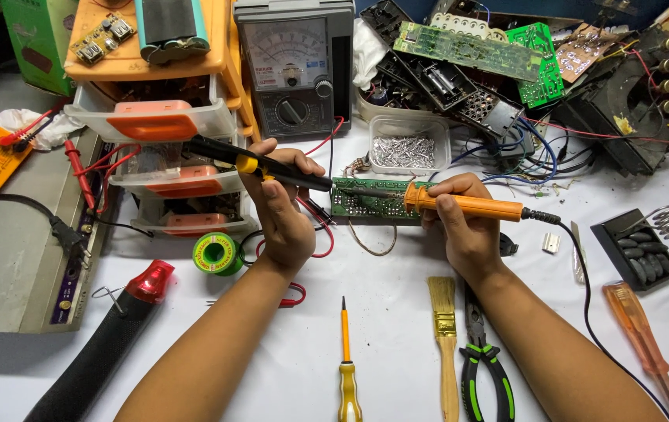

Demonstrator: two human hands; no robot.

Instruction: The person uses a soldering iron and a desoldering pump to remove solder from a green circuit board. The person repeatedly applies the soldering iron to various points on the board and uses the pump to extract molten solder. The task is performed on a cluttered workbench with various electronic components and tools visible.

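Left of centre on the white tabletop (pixel 381 328), the left hand (pixel 281 212) grips a black-and-yellow desoldering pump (pixel 260 166). Rightward lies the green circuit board (pixel 372 200); the right hand (pixel 467 227) clasps an orange soldering iron (pixel 463 205), tip on the board. Desoldering seems underway; suction likely needs precise tip placement.

Two forearms come into view from the bottom edge, and both are bare: no sleeve covers them up to where the picture ends. The left hand (pixel 281 223) has no glove, ring or watch, and no band shows at its wrist. The right hand (pixel 467 234) is the same, without glove or jewellery. The fingers (pixel 448 209) are uncovered, with short nails.
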